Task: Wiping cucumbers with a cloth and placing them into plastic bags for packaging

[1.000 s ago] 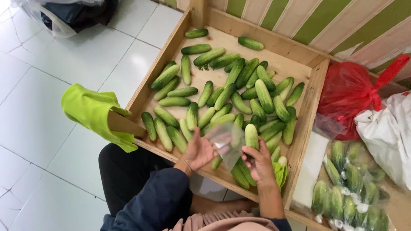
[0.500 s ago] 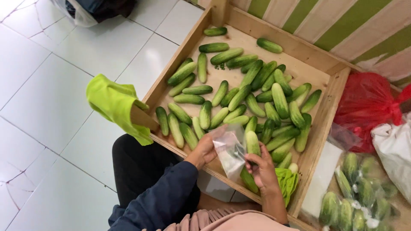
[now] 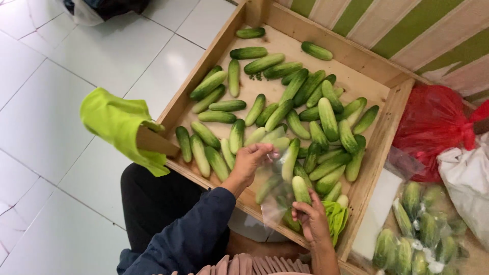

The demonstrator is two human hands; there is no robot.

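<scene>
We look down at wooden crate (image 3: 379, 153), near edge; left hand (image 3: 250, 160) pinches clear plastic bag (image 3: 272, 186) rim; right hand (image 3: 311, 220) grips cucumber (image 3: 300, 189) upright, long axis vertical, just right of bag mouth, nearer right hand.

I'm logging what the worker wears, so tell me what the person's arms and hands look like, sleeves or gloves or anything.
Both hands are bare, with no gloves. The left hand comes out of a long dark navy sleeve that reaches the wrist. The right hand shows a bare forearm with no sleeve in view. I can make out no rings or watch.
</scene>
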